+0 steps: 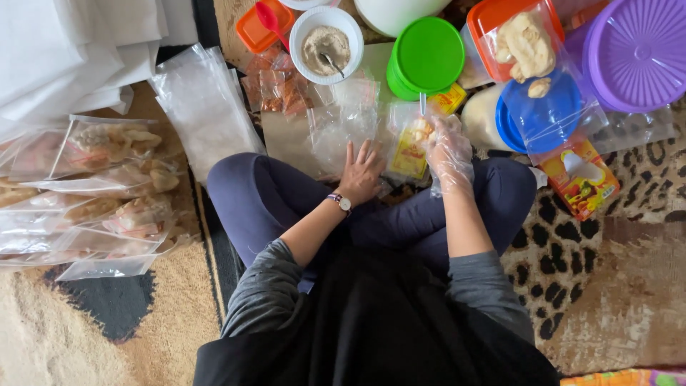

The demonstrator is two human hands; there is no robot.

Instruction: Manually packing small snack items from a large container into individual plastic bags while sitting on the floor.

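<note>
From the head camera, the left hand (361, 171) lies flat with fingers spread on a clear plastic bag (341, 132) in front of the crossed legs, seemingly pinning it to the floor. The right hand (449, 151), in a loose plastic glove likely worn for handling food, is closed on a small yellow packet (410, 146) just beside that bag. A white bowl of powder (326, 46) and a green lid (427, 56) sit just beyond, within easy reach.

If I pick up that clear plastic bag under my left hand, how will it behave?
Probably floppy: the clear plastic bag looks thin and crinkled, lying flat on the floor. Likely very light, since it appears empty. It may be slippery and could slide once the left hand lifts off; the gloved right hand might grip it less surely.
</note>
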